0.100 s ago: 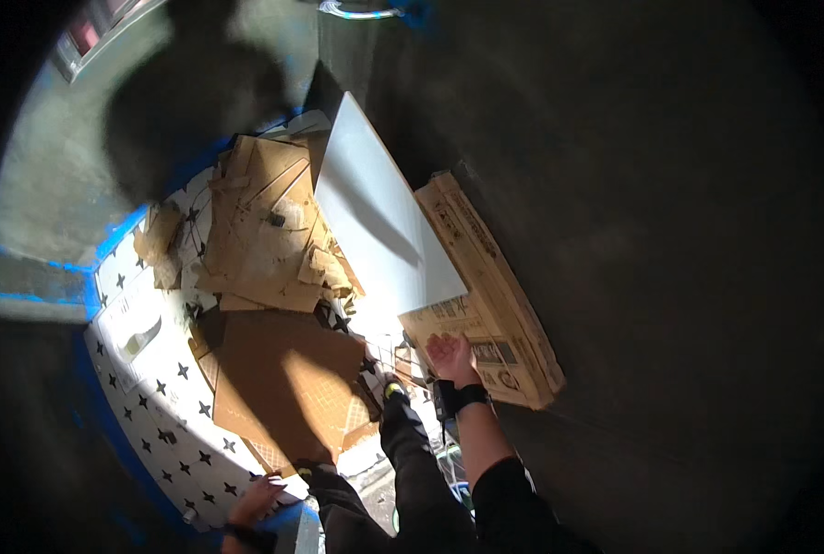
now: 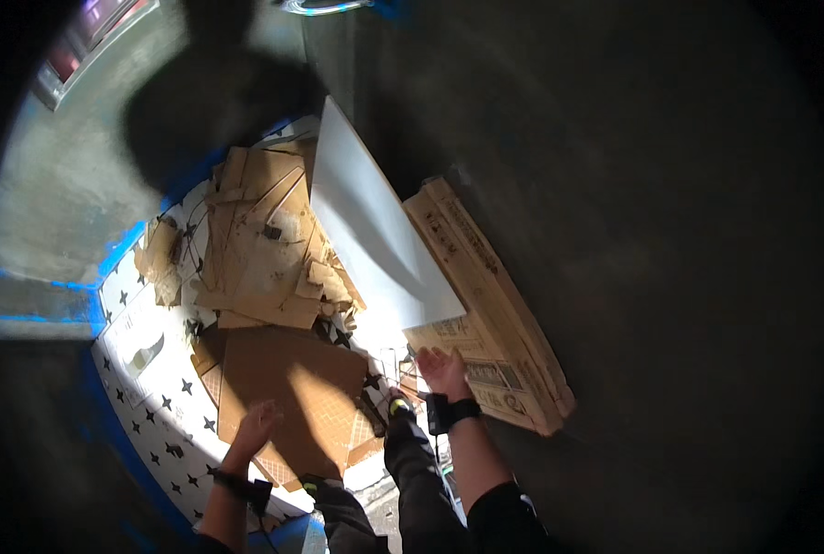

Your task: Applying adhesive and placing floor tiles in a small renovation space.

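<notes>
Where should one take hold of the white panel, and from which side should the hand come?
Probably by the near short edge of the white panel, approached from the near side. The panel looks thin and flat, no handle shows, and that edge is the part nearest to the right hand, which is just below it in the picture.

- In front of me, a pile of torn cardboard (image 2: 246,277), with a small dark piece (image 2: 271,233) on top.
- To my left, a white floor covering (image 2: 179,420) patterned with dark four-pointed stars, strongly sunlit in places.
- A bright blue strip (image 2: 121,254) along that covering's far-left edge.
- Beyond it, a grey-green wall (image 2: 52,222) crossed by a big dark shadow (image 2: 218,115).
- At my upper left, a pale frame (image 2: 52,90).
- To my right, a dim grey surface (image 2: 670,277).
</notes>
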`<state>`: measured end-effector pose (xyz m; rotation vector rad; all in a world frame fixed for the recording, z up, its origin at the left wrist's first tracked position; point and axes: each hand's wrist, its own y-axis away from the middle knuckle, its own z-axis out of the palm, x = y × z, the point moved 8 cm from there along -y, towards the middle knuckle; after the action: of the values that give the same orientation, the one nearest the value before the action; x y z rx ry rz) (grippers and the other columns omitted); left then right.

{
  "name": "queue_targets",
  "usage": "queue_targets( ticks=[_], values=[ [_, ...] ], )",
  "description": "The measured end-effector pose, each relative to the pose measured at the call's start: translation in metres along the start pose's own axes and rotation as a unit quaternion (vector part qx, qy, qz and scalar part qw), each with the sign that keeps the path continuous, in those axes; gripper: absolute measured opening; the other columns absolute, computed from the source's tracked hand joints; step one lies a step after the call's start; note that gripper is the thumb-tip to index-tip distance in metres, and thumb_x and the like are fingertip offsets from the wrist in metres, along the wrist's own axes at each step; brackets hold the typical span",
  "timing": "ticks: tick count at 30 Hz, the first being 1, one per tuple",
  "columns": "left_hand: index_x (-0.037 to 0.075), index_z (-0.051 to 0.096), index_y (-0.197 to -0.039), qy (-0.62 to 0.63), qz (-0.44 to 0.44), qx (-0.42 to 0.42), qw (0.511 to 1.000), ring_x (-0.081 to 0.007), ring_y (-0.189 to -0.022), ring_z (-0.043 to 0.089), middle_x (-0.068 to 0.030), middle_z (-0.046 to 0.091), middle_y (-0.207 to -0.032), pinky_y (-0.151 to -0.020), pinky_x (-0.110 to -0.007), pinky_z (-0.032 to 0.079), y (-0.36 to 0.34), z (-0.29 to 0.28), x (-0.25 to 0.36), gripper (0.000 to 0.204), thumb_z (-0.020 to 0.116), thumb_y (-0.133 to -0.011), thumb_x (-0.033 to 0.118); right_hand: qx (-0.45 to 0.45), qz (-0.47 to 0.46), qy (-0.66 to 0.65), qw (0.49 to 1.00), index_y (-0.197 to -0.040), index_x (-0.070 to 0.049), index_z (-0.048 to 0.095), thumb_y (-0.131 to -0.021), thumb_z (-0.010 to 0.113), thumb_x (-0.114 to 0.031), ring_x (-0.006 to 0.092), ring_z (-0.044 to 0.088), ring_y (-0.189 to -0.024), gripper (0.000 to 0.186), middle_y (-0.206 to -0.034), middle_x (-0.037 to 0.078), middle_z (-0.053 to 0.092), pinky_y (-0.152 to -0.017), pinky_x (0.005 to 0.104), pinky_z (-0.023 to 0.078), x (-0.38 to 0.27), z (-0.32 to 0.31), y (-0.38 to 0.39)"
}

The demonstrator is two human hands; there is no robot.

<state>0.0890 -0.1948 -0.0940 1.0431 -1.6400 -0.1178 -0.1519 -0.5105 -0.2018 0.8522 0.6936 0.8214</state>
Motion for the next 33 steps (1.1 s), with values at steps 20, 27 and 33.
queue_targets(
  ticks=[20,27,33],
  values=[
    [-0.011,0.049,-0.095,0.179,-0.017,0.086,0.980,-0.0224,-0.063,0.048,-0.0118,0.050,-0.078,-0.055,-0.036,0.040,-0.363,0.175,0.277,0.059,0.056,-0.075,0.044,0.039,0.046,0.279,0.958,-0.097,-0.008,0.052,-0.087,0.046,-0.026,0.0121,0.054,-0.084,0.022,-0.087,0.003,0.056,-0.077,0.0309,0.043,-0.012,-0.106,-0.008],
    [-0.011,0.052,-0.090,0.087,-0.064,0.087,0.990,-0.0364,-0.074,0.060,-0.0255,0.057,-0.086,-0.062,-0.044,0.049,-0.388,0.175,0.267,0.031,0.046,-0.076,0.016,0.029,0.117,0.398,0.910,-0.107,-0.004,0.048,-0.087,0.050,-0.032,0.0198,0.053,-0.094,0.035,-0.100,0.009,0.055,-0.082,0.0345,0.045,0.034,-0.150,0.012],
    [-0.011,0.054,-0.083,0.066,-0.032,0.083,0.994,-0.0316,-0.071,0.063,-0.0241,0.059,-0.077,-0.056,-0.040,0.049,-0.386,0.151,0.245,0.027,0.047,-0.074,0.014,0.039,0.083,0.364,0.927,-0.105,-0.005,0.048,-0.086,0.049,-0.030,0.0169,0.054,-0.091,0.031,-0.096,0.006,0.056,-0.078,0.0337,0.046,0.004,-0.124,-0.026]
  ],
)
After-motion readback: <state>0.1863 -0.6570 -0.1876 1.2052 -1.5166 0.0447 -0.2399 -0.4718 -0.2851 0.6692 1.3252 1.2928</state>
